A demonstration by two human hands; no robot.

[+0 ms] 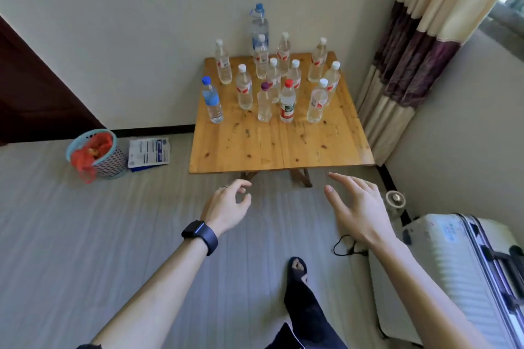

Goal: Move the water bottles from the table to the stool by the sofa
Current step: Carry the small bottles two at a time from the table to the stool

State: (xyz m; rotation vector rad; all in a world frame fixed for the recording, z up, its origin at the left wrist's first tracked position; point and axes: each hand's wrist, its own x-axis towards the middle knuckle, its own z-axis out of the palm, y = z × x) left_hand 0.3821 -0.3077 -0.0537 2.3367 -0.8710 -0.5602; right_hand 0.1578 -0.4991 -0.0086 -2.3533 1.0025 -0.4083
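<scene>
Empty and apart, our left hand (229, 207), fingers loosely curled, and right hand (357, 212), fingers spread, hovered just short of the near edge of the wooden table (255, 150). Off to the left, a basket (97, 156) held red material. About a dozen water bottles (244, 91) stood upright and capped on the table's far half, seemingly full of clear liquid; a taller blue-capped bottle (259, 28) rose behind them. We judged them weighty, smooth and slightly yielding, best gripped mid-body. Neither stool nor sofa was in view.
</scene>
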